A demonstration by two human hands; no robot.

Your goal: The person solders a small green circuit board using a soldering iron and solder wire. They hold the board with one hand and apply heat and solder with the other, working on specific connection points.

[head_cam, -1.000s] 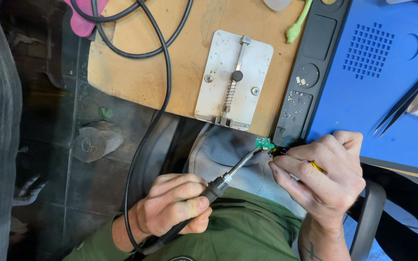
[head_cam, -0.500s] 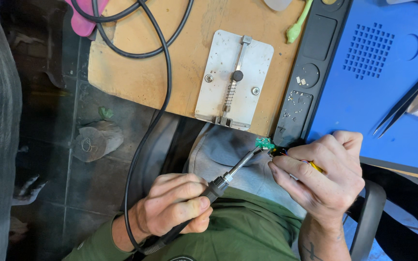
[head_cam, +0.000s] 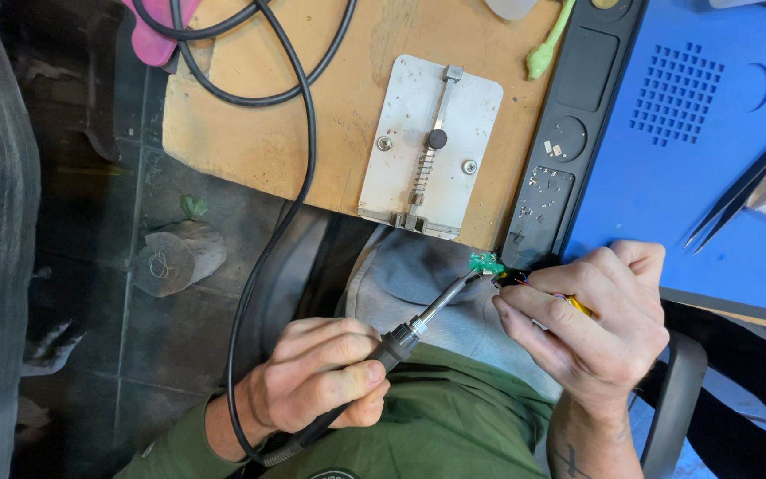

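Nothing much has shifted since a moment ago: both hands sit where they were, off the edge of the bench and over the person's lap. The left hand (head_cam: 316, 386) is closed around the dark grip of a soldering iron (head_cam: 418, 324), whose metal shaft slants up and to the right so that its tip meets a small green part (head_cam: 487, 263). That part lies just past the fingertips (head_cam: 509, 310) of the right hand (head_cam: 591, 324), which pinches it from the right side; a bit of yellow wire (head_cam: 580, 307) shows between those fingers. The green part hangs just below the near edge of the wooden board (head_cam: 347, 98), beside the corner of the black tray (head_cam: 569, 142). On the board lies a metal plate (head_cam: 401, 151), and the iron's black cable (head_cam: 268, 257) loops across it. Tweezers (head_cam: 746, 191) rest on the blue mat (head_cam: 702, 177), well apart from the hands.
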